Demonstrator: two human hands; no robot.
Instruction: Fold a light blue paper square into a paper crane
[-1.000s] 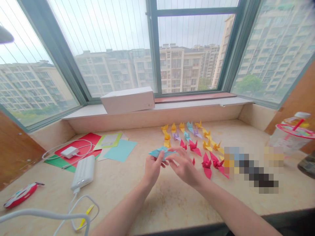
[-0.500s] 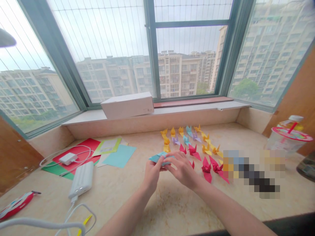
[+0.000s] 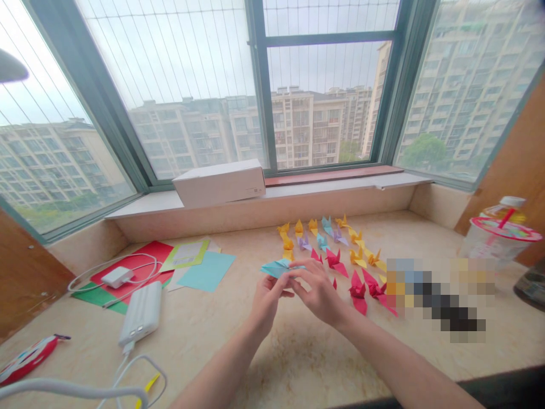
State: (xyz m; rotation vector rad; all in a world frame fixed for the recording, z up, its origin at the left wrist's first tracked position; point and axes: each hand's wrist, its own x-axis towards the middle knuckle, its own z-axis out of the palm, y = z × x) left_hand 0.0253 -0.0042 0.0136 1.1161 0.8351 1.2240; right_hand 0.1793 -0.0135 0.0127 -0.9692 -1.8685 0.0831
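Note:
Both my hands meet over the middle of the beige stone sill (image 3: 298, 352), pinching a partly folded light-blue paper piece (image 3: 276, 267). My left hand (image 3: 266, 301) grips it from below with curled fingers. My right hand (image 3: 317, 289) pinches its right side with fingertips pressed together. Just beyond my hands lie several folded paper cranes (image 3: 336, 253) in yellow, red, blue and purple, set out in rows.
Flat coloured paper sheets (image 3: 206, 271) lie at the left with a white charger (image 3: 117, 277) and cable on them. A white power bank (image 3: 142, 312) sits nearer. A white box (image 3: 221, 182) rests on the window ledge. A lidded plastic cup (image 3: 496, 238) stands at right.
My hands have stayed in place, working the light-blue paper; its pointed left end now sticks out flatter past my left fingers. The camera has tilted slightly.

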